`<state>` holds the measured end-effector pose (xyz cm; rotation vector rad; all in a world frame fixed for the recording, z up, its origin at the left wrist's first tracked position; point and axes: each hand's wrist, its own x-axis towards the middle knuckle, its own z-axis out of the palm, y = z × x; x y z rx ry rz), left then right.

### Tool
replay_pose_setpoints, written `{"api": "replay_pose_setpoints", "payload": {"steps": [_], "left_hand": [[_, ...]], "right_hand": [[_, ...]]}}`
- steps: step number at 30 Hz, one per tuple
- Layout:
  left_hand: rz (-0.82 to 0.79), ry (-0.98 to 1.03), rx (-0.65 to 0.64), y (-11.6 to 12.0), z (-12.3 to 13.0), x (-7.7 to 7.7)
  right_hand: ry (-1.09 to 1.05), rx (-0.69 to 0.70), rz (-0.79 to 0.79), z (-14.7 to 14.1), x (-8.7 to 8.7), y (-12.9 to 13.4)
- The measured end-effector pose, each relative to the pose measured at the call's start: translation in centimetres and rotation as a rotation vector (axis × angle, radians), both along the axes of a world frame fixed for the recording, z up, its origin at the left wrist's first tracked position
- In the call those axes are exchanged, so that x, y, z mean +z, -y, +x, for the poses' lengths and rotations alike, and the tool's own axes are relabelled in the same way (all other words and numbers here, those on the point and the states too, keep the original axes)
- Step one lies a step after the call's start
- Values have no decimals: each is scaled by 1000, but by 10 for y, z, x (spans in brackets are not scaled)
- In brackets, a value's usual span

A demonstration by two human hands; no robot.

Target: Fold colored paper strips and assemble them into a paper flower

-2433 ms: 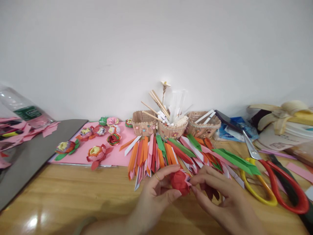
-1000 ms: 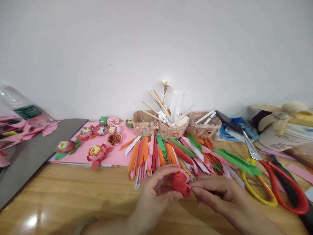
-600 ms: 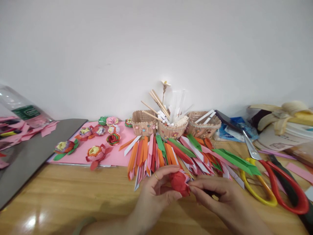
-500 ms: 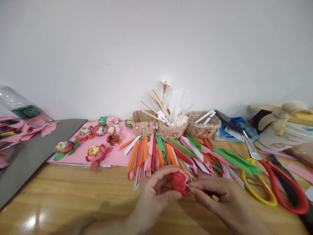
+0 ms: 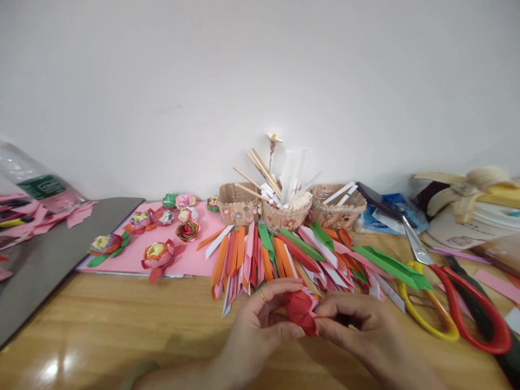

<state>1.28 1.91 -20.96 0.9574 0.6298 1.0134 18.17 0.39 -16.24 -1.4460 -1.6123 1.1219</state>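
Note:
Low in the middle of the head view, a red folded-paper flower [image 5: 300, 311] is held just above the wooden table. My left hand [image 5: 264, 325] is closed around its left side, forefinger over the top and thumb below. My right hand [image 5: 357, 330] pinches the flower's right edge between thumb and fingertips. Pink and white paper shows at the flower's upper right side. Right behind the hands lies a fan of folded paper strips [image 5: 244, 260] in orange, pink, red, green and white. Several finished paper flowers [image 5: 157, 253] rest on a pink sheet [image 5: 125, 259] to the left.
Three decorated baskets [image 5: 286, 219] with sticks and straws stand against the wall. Scissors [image 5: 426, 271] with red and yellow handles lie at right, near a peeled banana [image 5: 487, 184]. A plastic bottle [image 5: 44, 181] and pink scraps lie on a grey board [image 5: 81, 254] at left.
The red paper flower has shifted slightly right and down, turning a little in my fingers. Both hands keep their hold on it.

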Motion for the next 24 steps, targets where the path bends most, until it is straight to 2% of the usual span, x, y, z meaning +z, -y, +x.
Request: {"api": "replay_pose_setpoints", "payload": {"steps": [4,11,19,21,24], "left_hand": [[8,9,-20,0,0,1],[-6,1,12,-1,-1,0],[28,24,-20,0,2,-2],[32,21,-25,1,2,-2],[17,17,-14,-1,1,-3]], "right_hand": [[-18,-52,9,-1,-1,1],[61,71,118,0,13,-2],[129,-4,57,0,0,2],[134,-19,51,-1,0,1],[91,32,85,-1,5,-1]]}}
